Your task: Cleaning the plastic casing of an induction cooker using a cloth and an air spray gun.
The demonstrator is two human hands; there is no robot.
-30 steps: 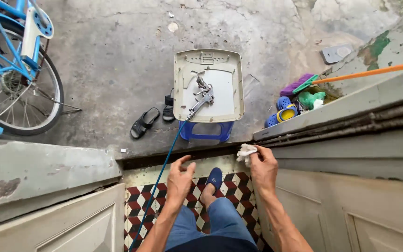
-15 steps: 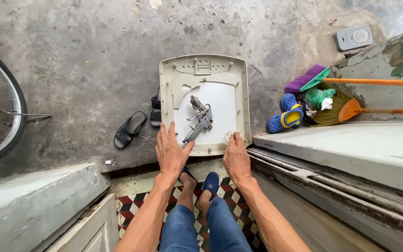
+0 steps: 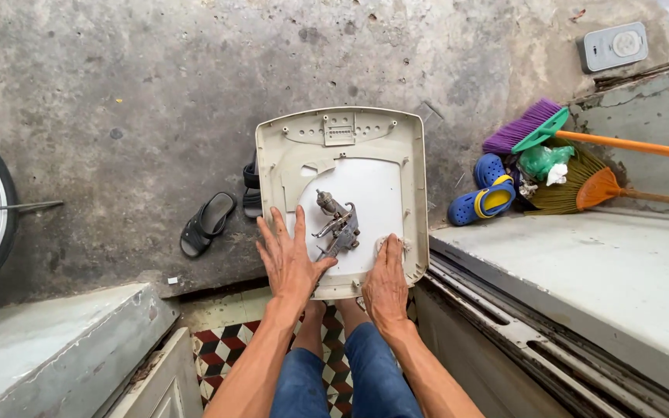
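The fingers of the left hand [image 3: 291, 262] are spread flat on the near edge of a beige plastic cover [image 3: 342, 139]; the right hand [image 3: 386, 281] lies flat beside it, fingers together. A grey metal spray gun [image 3: 337, 226] rests on the cover, perhaps touching the left thumb. Black sandals [image 3: 207, 224] lie to the left on the concrete floor [image 3: 133, 101].

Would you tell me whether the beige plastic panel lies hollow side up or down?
Hollow side up: the beige plastic panel shows its raised rim and inner ribs.
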